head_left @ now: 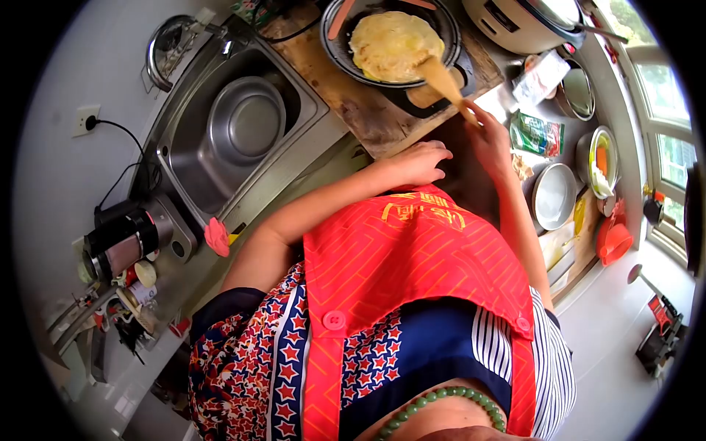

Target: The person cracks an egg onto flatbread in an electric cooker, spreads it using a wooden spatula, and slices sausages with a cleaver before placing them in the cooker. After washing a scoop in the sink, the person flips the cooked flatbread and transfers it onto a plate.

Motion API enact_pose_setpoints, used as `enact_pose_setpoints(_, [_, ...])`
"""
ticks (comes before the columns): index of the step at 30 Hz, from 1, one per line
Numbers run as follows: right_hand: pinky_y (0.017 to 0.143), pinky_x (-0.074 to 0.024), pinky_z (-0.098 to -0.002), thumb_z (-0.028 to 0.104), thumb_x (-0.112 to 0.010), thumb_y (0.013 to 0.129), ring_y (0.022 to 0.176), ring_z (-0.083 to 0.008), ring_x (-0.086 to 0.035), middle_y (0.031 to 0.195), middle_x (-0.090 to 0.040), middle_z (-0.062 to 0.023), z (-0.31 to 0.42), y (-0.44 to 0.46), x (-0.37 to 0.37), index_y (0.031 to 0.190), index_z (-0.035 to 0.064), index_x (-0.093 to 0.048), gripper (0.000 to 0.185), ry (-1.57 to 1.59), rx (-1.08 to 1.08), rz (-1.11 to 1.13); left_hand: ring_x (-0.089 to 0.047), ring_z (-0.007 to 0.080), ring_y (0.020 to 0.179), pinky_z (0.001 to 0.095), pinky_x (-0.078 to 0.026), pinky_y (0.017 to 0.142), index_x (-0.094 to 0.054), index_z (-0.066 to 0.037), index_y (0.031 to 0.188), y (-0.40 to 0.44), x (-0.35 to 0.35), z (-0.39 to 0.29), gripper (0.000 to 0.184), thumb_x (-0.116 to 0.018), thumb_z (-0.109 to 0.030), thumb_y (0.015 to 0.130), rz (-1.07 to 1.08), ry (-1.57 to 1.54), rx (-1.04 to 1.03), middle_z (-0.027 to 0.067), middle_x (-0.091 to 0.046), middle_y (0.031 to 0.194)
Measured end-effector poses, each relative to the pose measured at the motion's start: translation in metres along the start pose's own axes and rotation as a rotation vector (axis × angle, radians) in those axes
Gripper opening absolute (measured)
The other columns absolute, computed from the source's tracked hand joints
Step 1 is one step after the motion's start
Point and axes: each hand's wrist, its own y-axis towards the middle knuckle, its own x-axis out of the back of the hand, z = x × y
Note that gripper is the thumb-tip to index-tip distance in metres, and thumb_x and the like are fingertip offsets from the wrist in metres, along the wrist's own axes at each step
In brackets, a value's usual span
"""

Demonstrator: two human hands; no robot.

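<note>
My right hand grips the handle of a wooden spatula, whose flat blade touches the lower right edge of a pale yellow pancake. The pancake lies in a dark round pan on a small cooker. Two pinkish strips, one of them a sausage-like strip, rest at the pan's far rim. Below the wooden board, in front of my apron, my left hand hovers with its fingers loosely bent and a little apart. Nothing shows in it.
A steel sink holding a metal basin is at left. A wooden board lies under the cooker. At right are a rice cooker, a green packet, a metal bowl, a vegetable bowl and a red basket.
</note>
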Motion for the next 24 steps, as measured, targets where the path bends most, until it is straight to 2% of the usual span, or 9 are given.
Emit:
enact_pose_setpoints(1, [0.072,-0.0478,-0.0311,0.005,-0.06,0.085,0.08,-0.0236,-0.063,0.098,-0.064,-0.0146,0.01,0.018,-0.013,0.125,0.0152,-0.058,0.041,-0.031,0.018,0.074,-0.049,0.0325,0.116,0.0375,-0.04,0.099,-0.057,0.001,0.116,-0.006,0.006,0.006,0.042,-0.061,-0.016,0.078,-0.03,-0.018,-0.005,0.0168,-0.053,0.121])
enact_pose_setpoints(3, [0.071,-0.0482,-0.0399,0.008,-0.061,0.082,0.081,-0.0353,-0.061,0.092,-0.063,-0.0168,0.022,0.044,-0.049,0.12,0.016,-0.06,0.039,-0.068,0.152,0.065,-0.051,0.0323,0.115,0.0372,-0.041,0.099,-0.057,0.001,0.115,-0.025,0.02,0.028,0.041,-0.061,-0.016,0.078,-0.058,-0.027,-0.012,0.0169,-0.054,0.119])
enact_pose_setpoints(6, [0.073,-0.0486,-0.0427,0.01,-0.059,0.083,0.086,-0.0351,-0.062,0.095,-0.064,-0.0155,0.014,0.064,-0.063,0.118,0.017,-0.062,0.036,-0.252,0.146,0.132,-0.053,0.0331,0.111,0.0377,-0.042,0.097,-0.058,0.001,0.114,-0.034,0.031,0.046,0.041,-0.062,-0.016,0.077,-0.146,-0.036,-0.029,0.0169,-0.056,0.117])
enact_pose_setpoints(7, [0.076,-0.0495,-0.0419,0.012,-0.058,0.083,0.09,-0.0337,-0.063,0.098,-0.065,-0.0139,0.008,0.067,-0.065,0.117,0.0183,-0.063,0.035,-0.274,0.045,0.18,-0.053,0.0333,0.111,0.0378,-0.042,0.097,-0.058,0.001,0.114,-0.038,0.035,0.051,0.041,-0.062,-0.017,0.077,-0.165,-0.043,-0.033,0.0168,-0.056,0.116])
enact_pose_setpoints(10, [0.078,-0.05,-0.0398,0.013,-0.058,0.084,0.092,-0.0331,-0.063,0.101,-0.067,-0.0134,0.022,0.078,-0.087,0.116,0.0188,-0.064,0.034,-0.296,0.022,0.163,-0.052,0.0333,0.112,0.0376,-0.042,0.098,-0.058,0.001,0.114,-0.058,0.067,0.074,0.041,-0.062,-0.017,0.077,-0.133,-0.052,-0.021,0.0176,-0.056,0.117])
enact_pose_setpoints(15, [0.079,-0.0499,-0.0384,0.014,-0.059,0.084,0.091,-0.0317,-0.064,0.1,-0.067,-0.0133,0.027,0.079,-0.073,0.115,0.0177,-0.065,0.031,-0.292,0.012,0.18,-0.052,0.0334,0.114,0.0377,-0.041,0.098,-0.057,0.001,0.116,-0.058,0.073,0.066,0.042,-0.062,-0.017,0.078,-0.104,-0.055,0.004,0.0179,-0.055,0.12])
enact_pose_setpoints(18, [0.079,-0.0497,-0.0382,0.014,-0.06,0.084,0.091,-0.0311,-0.064,0.099,-0.067,-0.0131,0.045,0.084,-0.072,0.114,0.0177,-0.065,0.031,-0.168,0.008,0.125,-0.051,0.0334,0.115,0.0378,-0.041,0.099,-0.057,0.001,0.117,-0.059,0.077,0.065,0.043,-0.062,-0.017,0.078,-0.086,-0.067,0.011,0.0179,-0.055,0.121])
enact_pose_setpoints(21, [0.079,-0.0495,-0.0381,0.014,-0.059,0.084,0.091,-0.0307,-0.064,0.098,-0.067,-0.0127,0.038,0.098,-0.073,0.114,0.0188,-0.066,0.031,-0.304,0.142,0.166,-0.051,0.0331,0.115,0.0375,-0.04,0.1,-0.057,0.001,0.117,-0.049,0.067,0.061,0.043,-0.062,-0.017,0.078,-0.121,-0.079,0.019,0.0181,-0.055,0.122])
enact_pose_setpoints(24, [0.081,-0.0489,-0.0386,0.012,-0.058,0.084,0.092,-0.0321,-0.063,0.099,-0.067,-0.0149,0.034,0.104,-0.075,0.115,0.0166,-0.065,0.032,-0.319,0.046,0.253,-0.052,0.0328,0.115,0.0369,-0.04,0.1,-0.057,0.001,0.117,-0.044,0.061,0.059,0.043,-0.062,-0.017,0.078,-0.189,-0.076,0.023,0.0182,-0.056,0.121])
